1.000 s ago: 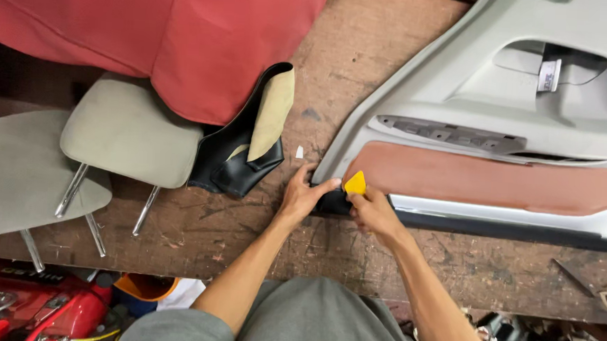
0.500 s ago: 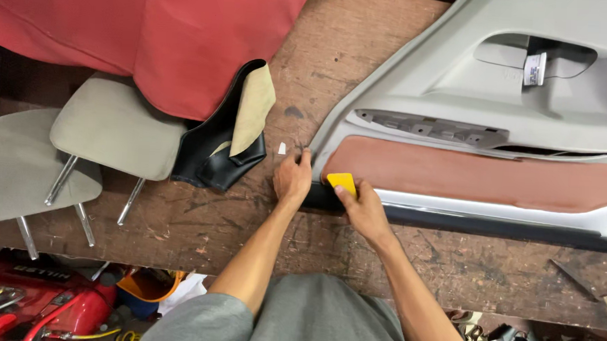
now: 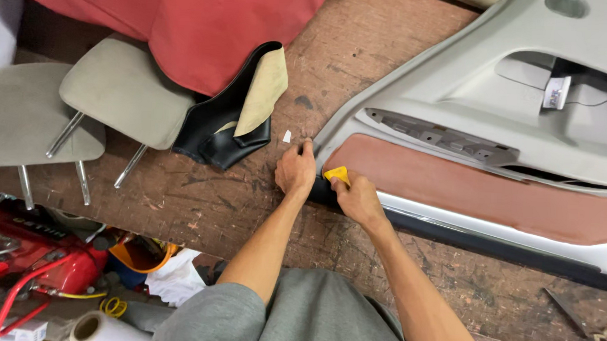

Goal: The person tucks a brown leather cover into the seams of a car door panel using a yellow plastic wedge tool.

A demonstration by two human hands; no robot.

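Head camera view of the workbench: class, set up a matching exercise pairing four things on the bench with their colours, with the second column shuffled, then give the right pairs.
Column one:
1. small tool pressed by the right hand
2. insert on the door panel
3. headrests
4. folded cover beside the left hand

Column two:
A. black with a tan lining
B. beige-grey
C. yellow
D. reddish-brown

Pairs: 1-C, 2-D, 3-B, 4-A.
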